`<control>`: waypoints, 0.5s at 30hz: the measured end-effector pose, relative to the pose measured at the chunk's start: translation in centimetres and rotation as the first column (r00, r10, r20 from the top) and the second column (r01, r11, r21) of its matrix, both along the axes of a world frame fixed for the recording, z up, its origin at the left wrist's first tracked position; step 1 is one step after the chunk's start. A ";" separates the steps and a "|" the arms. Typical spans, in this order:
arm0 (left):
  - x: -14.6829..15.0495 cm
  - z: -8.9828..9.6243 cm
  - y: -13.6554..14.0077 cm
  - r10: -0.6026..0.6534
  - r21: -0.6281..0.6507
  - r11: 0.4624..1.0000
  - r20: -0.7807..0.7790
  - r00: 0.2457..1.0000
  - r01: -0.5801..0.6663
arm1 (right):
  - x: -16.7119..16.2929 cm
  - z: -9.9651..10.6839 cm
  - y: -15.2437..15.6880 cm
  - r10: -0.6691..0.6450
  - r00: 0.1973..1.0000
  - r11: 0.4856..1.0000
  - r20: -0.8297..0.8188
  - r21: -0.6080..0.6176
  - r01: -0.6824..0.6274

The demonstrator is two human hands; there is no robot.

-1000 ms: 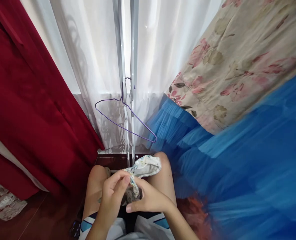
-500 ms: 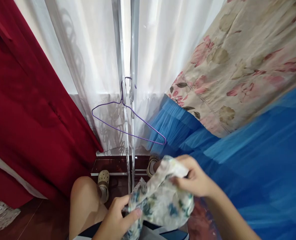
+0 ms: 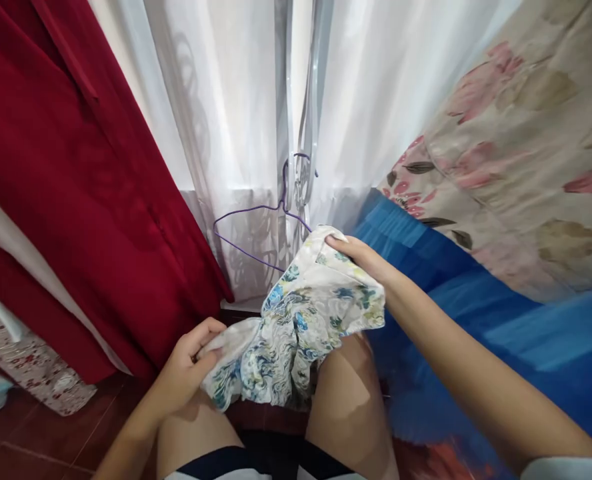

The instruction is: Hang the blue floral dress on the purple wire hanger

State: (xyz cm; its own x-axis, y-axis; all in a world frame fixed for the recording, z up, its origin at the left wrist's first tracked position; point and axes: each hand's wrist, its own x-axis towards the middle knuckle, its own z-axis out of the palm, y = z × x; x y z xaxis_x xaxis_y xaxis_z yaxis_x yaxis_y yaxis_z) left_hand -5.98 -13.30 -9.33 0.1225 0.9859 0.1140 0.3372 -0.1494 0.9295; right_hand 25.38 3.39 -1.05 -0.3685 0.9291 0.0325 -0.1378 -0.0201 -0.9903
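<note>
A white garment with a blue and green flower print (image 3: 296,323) is stretched between both hands above my knees. My left hand (image 3: 189,363) grips its lower left edge. My right hand (image 3: 359,257) pinches its upper corner, raised close to a purple wire hanger (image 3: 249,213). The hanger hangs by its hook from a metal pole (image 3: 289,120) in front of white curtains; its right arm is hidden behind the garment.
A red curtain (image 3: 76,180) hangs at the left. A blue tulle fabric (image 3: 476,320) and a beige flowered cloth (image 3: 521,140) fill the right. A patterned cloth (image 3: 31,363) lies on the dark red floor at the lower left.
The garment went from bunched in both hands to spread open. My right hand lifted its corner up toward the hanger, while my left hand moved left with the other edge.
</note>
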 end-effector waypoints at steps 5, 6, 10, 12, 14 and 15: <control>-6.1 -1.3 4.8 -0.149 0.051 0.980 -0.450 0.881 0.192 | 0.8 1.8 -1.0 0.033 0.999 0.997 0.008 -0.070 -0.032; -7.3 -1.4 6.3 -0.149 0.076 0.972 -0.537 0.830 0.223 | 0.9 2.1 -1.1 0.043 0.999 0.996 0.011 -0.080 -0.042; -11.4 1.0 13.6 -0.070 0.208 0.932 -0.704 0.707 0.299 | 0.6 2.6 -1.4 0.042 0.999 0.997 0.014 -0.065 -0.041; -12.3 4.2 17.0 0.051 0.324 0.914 -0.693 0.719 0.246 | 0.6 2.6 -1.5 0.044 0.999 0.998 0.009 -0.051 -0.044; -11.6 7.7 19.6 0.189 0.457 0.875 -0.629 0.754 0.162 | 0.8 2.7 -1.6 0.064 0.998 0.996 0.001 -0.057 -0.064; -10.6 9.2 20.5 0.234 0.507 0.854 -0.576 0.783 0.118 | 1.0 2.8 -1.6 0.079 0.997 0.994 -0.004 -0.070 -0.079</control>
